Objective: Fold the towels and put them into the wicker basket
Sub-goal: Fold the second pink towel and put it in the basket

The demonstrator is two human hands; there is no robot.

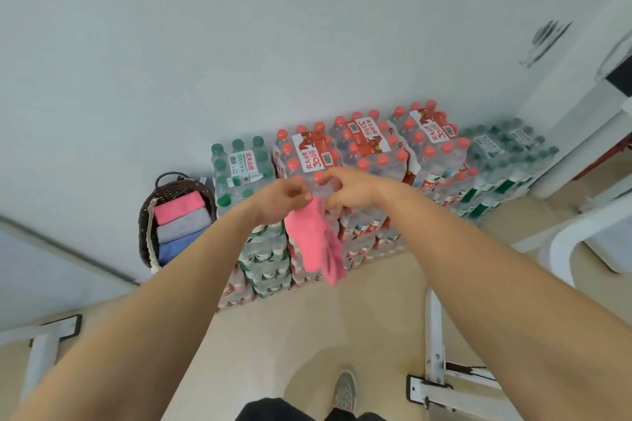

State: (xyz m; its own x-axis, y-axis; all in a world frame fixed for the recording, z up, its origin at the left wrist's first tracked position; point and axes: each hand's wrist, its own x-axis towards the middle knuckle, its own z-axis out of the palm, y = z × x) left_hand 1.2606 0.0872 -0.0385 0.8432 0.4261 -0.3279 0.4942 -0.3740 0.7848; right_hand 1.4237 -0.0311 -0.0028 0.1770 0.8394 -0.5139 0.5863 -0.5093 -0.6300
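I'm at the folding step. My left hand (284,196) pinches the towel (314,239) by its top, and it hangs bunched in front of the packs (359,147). I cannot tell whether my right hand (349,191) grips it. Next I should spread it out, fold it, then reach left to the basket (145,215) on the floor by the wall.

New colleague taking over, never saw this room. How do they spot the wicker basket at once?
Find the stacked packs of bottled water against the pale wall. Just left of the green-capped pack at their left end sits the dark wicker basket. It is the only woven thing there, holding three folded towels: pink, grey and blue.
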